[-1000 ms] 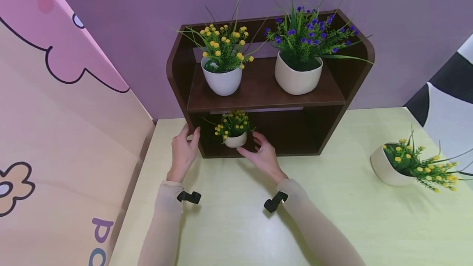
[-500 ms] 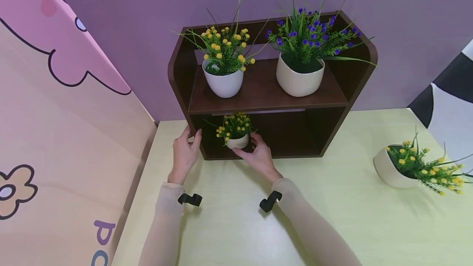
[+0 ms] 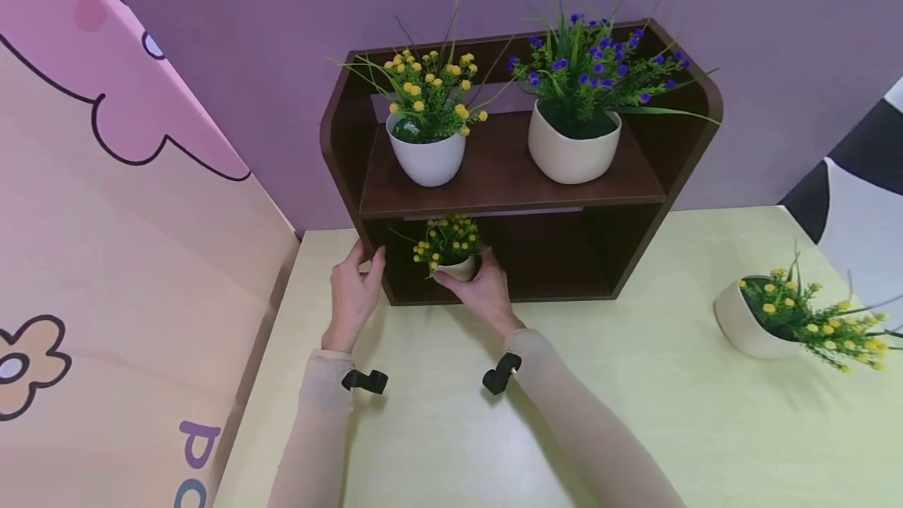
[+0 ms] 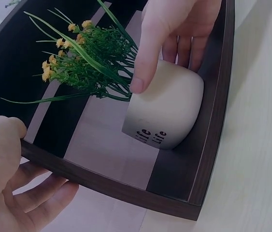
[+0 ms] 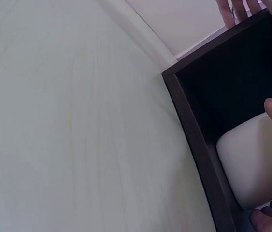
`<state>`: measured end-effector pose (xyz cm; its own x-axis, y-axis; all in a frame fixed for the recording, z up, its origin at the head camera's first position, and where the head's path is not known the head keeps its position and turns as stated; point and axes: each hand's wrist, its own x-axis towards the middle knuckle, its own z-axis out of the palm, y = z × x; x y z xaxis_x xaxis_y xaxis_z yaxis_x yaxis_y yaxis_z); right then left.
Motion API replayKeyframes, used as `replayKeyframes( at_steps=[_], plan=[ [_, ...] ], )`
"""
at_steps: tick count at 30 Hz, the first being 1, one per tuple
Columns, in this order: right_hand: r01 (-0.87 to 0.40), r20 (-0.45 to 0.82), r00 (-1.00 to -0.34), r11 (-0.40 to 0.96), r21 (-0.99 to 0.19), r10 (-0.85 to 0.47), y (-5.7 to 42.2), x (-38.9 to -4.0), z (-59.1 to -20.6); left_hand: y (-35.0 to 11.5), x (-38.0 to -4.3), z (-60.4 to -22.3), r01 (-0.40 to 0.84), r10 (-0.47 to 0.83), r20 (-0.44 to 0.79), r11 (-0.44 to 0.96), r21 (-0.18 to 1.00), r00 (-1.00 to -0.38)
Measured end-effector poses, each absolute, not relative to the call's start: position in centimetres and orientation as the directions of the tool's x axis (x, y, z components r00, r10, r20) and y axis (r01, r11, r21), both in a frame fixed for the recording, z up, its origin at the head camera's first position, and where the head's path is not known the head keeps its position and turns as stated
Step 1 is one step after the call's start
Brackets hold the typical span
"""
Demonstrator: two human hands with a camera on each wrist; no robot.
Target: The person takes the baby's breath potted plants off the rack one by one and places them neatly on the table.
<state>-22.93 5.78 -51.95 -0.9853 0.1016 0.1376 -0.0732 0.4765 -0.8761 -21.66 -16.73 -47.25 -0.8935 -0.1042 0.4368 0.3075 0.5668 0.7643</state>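
A small cream pot (image 3: 463, 266) with yellow flowers (image 3: 451, 240) stands on the lower level of a dark brown two-tier shelf (image 3: 494, 167), towards its left side. My right hand (image 3: 487, 292) grips this pot, thumb at the front and fingers round its right side. In the left wrist view the pot (image 4: 169, 104) bears dark lettering, and its base meets the lower board. My left hand (image 3: 351, 294) holds the shelf's left side panel (image 4: 111, 187), thumb inside and fingers outside. The right wrist view shows only the tips of both hands beside the pot (image 5: 251, 162).
On the upper level are a white pot of yellow flowers (image 3: 426, 159) and a cream pot of purple flowers (image 3: 573, 147). Another cream pot with yellow flowers (image 3: 755, 320) lies on its side at the right of the pale table (image 3: 451, 429). A purple backdrop (image 3: 268, 45) rises behind.
My right hand has moved left and closed round the small pot, its thumb now across the front. The left hand keeps its place on the side panel.
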Motion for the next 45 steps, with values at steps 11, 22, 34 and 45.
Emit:
replayKeyframes(
  at_steps=[11, 22, 34, 45],
  plan=[
    [-0.085, 0.167, -0.978, 0.503, -0.86, 0.121, 5.4, -23.0, -52.5, -16.7, -21.6, -47.3, 0.299, -0.106, 0.428, 0.567, 0.768, -0.898],
    [-0.034, 0.133, -0.98, 0.537, -0.843, 0.147, 5.1, -23.2, -52.4, -16.6, -21.6, -47.2, 0.312, -0.107, 0.447, 0.574, 0.757, -0.888],
    [-0.068, 0.187, -0.966, 0.526, -0.848, 0.176, 5.3, -22.9, -52.6, -16.7, -21.6, -47.2, 0.303, -0.113, 0.442, 0.578, 0.758, -0.89],
    [-0.097, 0.211, -0.963, 0.512, -0.854, 0.169, 6.1, -22.2, -52.6, -16.6, -21.7, -47.4, 0.302, -0.12, 0.444, 0.575, 0.761, -0.888]
  ],
)
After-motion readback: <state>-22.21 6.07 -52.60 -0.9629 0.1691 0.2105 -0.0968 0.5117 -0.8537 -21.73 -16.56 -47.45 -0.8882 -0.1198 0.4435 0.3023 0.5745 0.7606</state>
